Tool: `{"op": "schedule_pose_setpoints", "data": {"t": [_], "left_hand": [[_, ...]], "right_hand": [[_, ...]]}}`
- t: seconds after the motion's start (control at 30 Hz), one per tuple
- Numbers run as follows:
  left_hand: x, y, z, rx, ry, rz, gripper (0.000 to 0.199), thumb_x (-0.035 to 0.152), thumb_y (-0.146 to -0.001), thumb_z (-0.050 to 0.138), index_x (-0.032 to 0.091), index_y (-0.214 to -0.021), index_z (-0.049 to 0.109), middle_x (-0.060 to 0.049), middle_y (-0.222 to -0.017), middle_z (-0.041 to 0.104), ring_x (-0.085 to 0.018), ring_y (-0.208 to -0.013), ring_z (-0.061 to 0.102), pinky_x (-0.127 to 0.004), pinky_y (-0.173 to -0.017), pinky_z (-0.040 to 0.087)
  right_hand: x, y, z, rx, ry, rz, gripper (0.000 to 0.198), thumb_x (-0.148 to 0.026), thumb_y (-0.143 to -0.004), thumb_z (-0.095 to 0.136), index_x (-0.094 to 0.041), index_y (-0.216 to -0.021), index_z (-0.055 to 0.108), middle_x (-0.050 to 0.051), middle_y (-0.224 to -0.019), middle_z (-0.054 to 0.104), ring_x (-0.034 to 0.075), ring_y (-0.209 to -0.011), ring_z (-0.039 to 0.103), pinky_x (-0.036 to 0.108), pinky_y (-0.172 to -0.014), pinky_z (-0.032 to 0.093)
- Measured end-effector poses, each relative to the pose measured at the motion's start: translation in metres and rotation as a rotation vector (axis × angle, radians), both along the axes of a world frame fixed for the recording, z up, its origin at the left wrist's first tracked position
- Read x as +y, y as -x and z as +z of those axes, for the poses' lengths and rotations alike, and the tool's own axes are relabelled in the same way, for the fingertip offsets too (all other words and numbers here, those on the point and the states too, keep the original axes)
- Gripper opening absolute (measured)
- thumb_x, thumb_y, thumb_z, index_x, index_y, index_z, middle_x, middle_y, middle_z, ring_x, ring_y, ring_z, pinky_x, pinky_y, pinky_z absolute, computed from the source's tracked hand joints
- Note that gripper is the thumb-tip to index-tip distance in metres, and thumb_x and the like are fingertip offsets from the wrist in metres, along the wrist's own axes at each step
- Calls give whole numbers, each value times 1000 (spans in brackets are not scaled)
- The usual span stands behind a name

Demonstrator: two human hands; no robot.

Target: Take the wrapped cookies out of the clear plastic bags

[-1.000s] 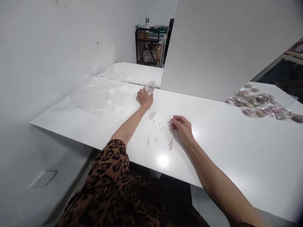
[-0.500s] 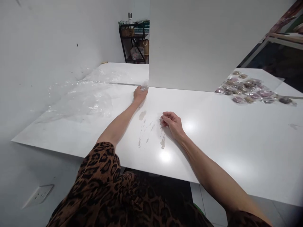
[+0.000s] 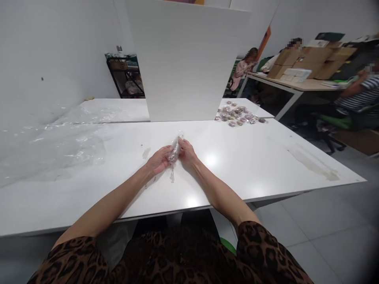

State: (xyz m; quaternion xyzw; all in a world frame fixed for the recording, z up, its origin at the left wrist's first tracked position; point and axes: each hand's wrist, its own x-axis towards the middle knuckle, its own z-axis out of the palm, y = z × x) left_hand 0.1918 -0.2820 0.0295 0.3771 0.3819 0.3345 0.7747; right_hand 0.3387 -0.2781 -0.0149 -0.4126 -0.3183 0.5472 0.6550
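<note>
Between my two hands, above the white table (image 3: pixel 124 189), is a small clear plastic packet (image 3: pixel 174 151); what is inside it is hard to make out. My left hand (image 3: pixel 160 159) grips its left side with bent fingers. On the upper right side, my right hand (image 3: pixel 187 152) pinches the plastic with thumb and fingers. Beneath and beside the hands, the tabletop has greyish wet-looking smears (image 3: pixel 146 153).
Clear plastic sheeting or bags (image 3: pixel 85 148) spread over the left side. Several clear-wrapped pinkish and brown pieces (image 3: pixel 237 114) lie at the back right. A white upright panel (image 3: pixel 189 63) stands behind. People sit beyond, near cardboard boxes (image 3: pixel 314 59).
My view has turned right. My left hand has come back from the panel's lower corner to meet my right hand, and both now hold the packet.
</note>
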Motion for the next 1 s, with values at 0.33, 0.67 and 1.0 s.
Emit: {"op": "schedule_pose_setpoints", "data": {"t": [0.33, 0.67, 1.0], "left_hand": [[0, 7, -18, 5, -222, -10, 45, 51, -80, 85, 20, -109, 70, -6, -103, 76, -17, -90, 71, -25, -68, 56], [-3, 9, -5, -98, -50, -36, 55, 63, -101, 47, 21, -127, 69, -12, -102, 77, -27, -97, 74, -38, -76, 63], [-4, 9, -8, -212, 62, -121, 64, 61, -105, 34, 13, -133, 65, -19, -107, 76, -31, -100, 74, -51, -90, 61]], "right_hand": [[-21, -8, 21, -291, -239, 174, 41, -49, -76, 75, -27, -111, 73, 0, -109, 72, 20, -99, 60, 30, -81, 46], [-16, -4, 13, -102, -7, 170, 58, -64, -60, 90, -22, -95, 70, 3, -91, 68, 17, -79, 58, 30, -65, 46], [-23, -3, 21, -286, -124, -65, 51, -63, -62, 90, -21, -66, 61, -3, -65, 54, 9, -57, 45, 26, -53, 38]]}}
